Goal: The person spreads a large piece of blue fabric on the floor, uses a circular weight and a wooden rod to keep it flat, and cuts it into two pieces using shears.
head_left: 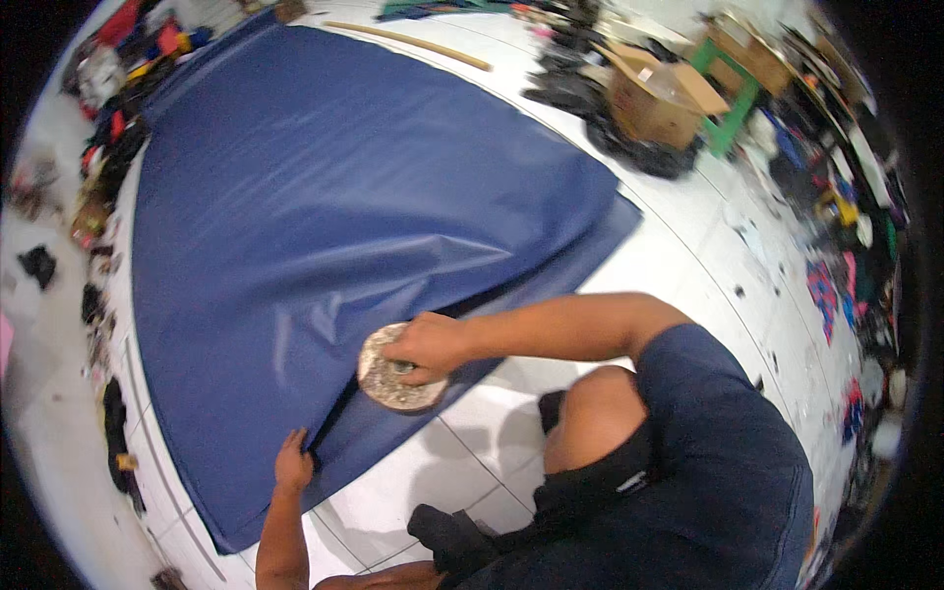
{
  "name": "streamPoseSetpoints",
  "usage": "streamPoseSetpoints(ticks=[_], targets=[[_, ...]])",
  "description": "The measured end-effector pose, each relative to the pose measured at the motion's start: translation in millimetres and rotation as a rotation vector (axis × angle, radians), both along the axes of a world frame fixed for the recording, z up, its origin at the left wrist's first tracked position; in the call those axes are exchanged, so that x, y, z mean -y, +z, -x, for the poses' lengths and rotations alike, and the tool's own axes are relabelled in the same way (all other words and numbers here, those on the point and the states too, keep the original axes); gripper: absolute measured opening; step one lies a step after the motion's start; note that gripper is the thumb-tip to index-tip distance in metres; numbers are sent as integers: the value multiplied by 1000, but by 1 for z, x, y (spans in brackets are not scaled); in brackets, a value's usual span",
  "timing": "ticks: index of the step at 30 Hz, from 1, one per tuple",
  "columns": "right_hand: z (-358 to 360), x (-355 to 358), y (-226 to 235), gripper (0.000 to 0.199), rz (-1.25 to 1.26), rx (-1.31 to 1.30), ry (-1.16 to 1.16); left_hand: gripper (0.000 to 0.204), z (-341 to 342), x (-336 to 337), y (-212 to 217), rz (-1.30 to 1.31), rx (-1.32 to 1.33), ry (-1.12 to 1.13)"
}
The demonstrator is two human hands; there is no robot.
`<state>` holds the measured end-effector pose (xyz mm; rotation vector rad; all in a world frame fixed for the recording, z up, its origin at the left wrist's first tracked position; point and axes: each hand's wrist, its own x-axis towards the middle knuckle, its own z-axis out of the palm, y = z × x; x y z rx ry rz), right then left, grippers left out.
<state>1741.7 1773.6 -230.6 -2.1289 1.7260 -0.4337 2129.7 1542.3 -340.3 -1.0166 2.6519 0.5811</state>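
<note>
A large dark blue fabric sheet point(334, 197) lies spread over the white tiled floor point(472, 462). A round speckled stone-like disc point(393, 379) sits on the fabric's folded near edge. My right hand point(425, 346) is closed on the top of this disc, its arm reaching in from the right. Lower down, my left hand point(292, 462) rests flat on the fabric's near edge with fingers spread, holding nothing. My bent knee point(590, 413) and dark blue shirt fill the lower right.
A cardboard box point(659, 98) and a green stool point(733, 93) stand at the far right by black scrap piles point(580, 88). A long wooden stick point(408, 44) lies beyond the fabric. Coloured cloth scraps point(113, 118) line the left side.
</note>
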Motion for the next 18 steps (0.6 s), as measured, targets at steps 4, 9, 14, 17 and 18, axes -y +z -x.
streamPoseSetpoints(ticks=[4,9,14,17,18], targets=[[-26,-31,1,42,160,-9,173,62,-5,15,4,-22,53,28],[-36,-80,1,40,60,99,75,59,0,3,10,30,70,-6],[-51,-91,-3,46,-194,124,61,55,-13,11,10,70,35,-52],[-47,-105,2,45,-189,71,210,56,-10,6,18,114,75,-47],[-46,-109,5,45,-207,45,246,57,-9,4,26,147,144,-28]])
